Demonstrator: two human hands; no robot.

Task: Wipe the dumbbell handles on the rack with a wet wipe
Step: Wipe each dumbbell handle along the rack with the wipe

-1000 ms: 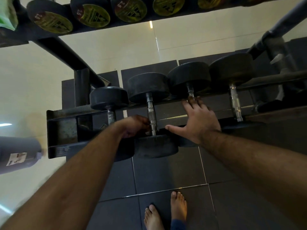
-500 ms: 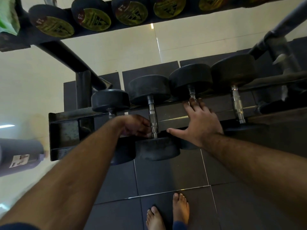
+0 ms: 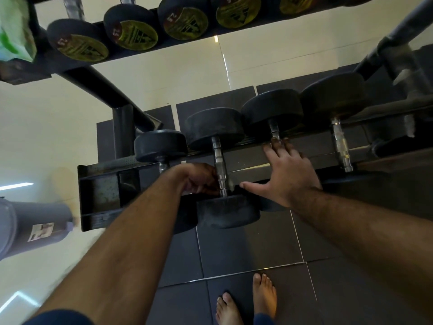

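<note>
The left hand [image 3: 199,178] was curled in against the near end of a steel handle [image 3: 219,166], fingers tucked under so it couldn't be told whether a wipe was pinched in there; none was visible. The right hand [image 3: 284,174] was spread flat, palm down, laid over the next handle [image 3: 274,132] to the right, thumb stuck out toward the left hand, fingertips reaching the far end of that bar.

The key bit: every handle on the rack [image 3: 100,195] ran away from the body, near head to far head, so any wiping stroke would probably have to be run lengthwise, front to back. The left hand was clearly the nearer one to the second handle, sitting right beside it. One more handle [image 3: 341,148] further right was left untouched, well apart from both hands, and the small dumbbell [image 3: 161,146] on the left was mostly hidden behind the left wrist. An upper shelf of yellow-labelled dumbbells [image 3: 136,35] was seen above.
</note>
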